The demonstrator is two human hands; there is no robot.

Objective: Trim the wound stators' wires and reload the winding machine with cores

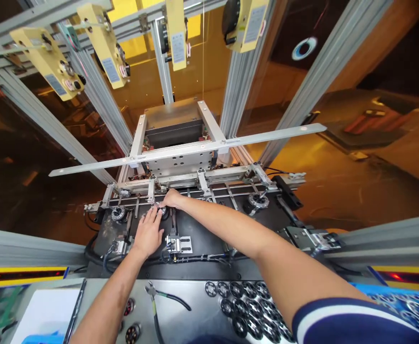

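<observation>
Both my arms reach forward into a metal fixture on a black base plate (209, 234). My left hand (148, 233) lies flat on the plate with fingers spread, fingertips near a small round black part (163, 211). My right hand (172, 198) is just beyond it, fingers curled down onto that same round part beside a steel rail (202, 191). Whether the right hand grips the part is hidden by the fingers. Similar round motor-like parts sit at the left (119, 213) and right (256, 201) of the fixture.
Several black round parts (245, 306) lie on the grey bench in front. Pliers (152, 296) with a cable lie beside them, white paper (45, 313) at the left. A long aluminium bar (195, 149) crosses above the fixture. Yellow hanging units (52, 62) and frame posts stand overhead.
</observation>
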